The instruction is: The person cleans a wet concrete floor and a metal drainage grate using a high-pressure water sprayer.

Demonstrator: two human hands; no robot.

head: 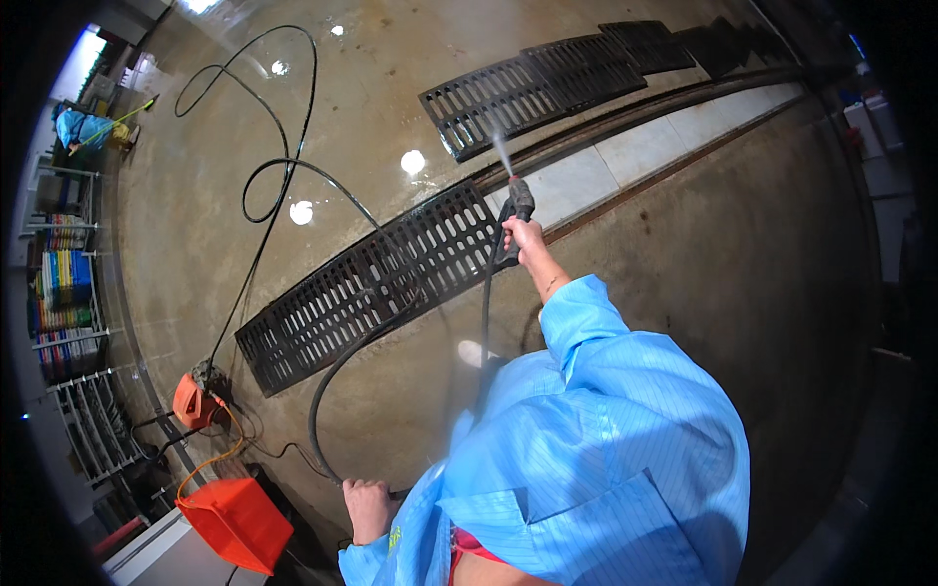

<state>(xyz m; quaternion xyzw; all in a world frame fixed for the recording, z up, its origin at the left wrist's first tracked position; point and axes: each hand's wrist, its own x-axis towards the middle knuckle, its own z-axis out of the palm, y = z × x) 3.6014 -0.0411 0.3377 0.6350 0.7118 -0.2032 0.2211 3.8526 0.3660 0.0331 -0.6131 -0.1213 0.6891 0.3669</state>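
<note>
My right hand [522, 238] grips a black pressure-washer spray gun [519, 196] at arm's length. A white jet of water leaves its red-tipped nozzle and strikes the near end of a black slotted drain grate [492, 102], which lies on the wet floor. Low in the view, my left hand [368, 505] is closed around the black hose [316, 410]. That hose curves up over another run of slotted grates [366, 289] set along the channel. Beside the spray gun, the uncovered drain channel [571, 187] shows a pale tiled bottom.
An orange pressure-washer unit [194, 401] stands at left, near an orange-red bin [234, 524]. Loops of hose [286, 157] lie across the wet concrete. More grates [648, 45] lie overlapped farther off. Shelving [69, 293] lines the left wall; a person in blue [88, 128] holds a long-handled tool.
</note>
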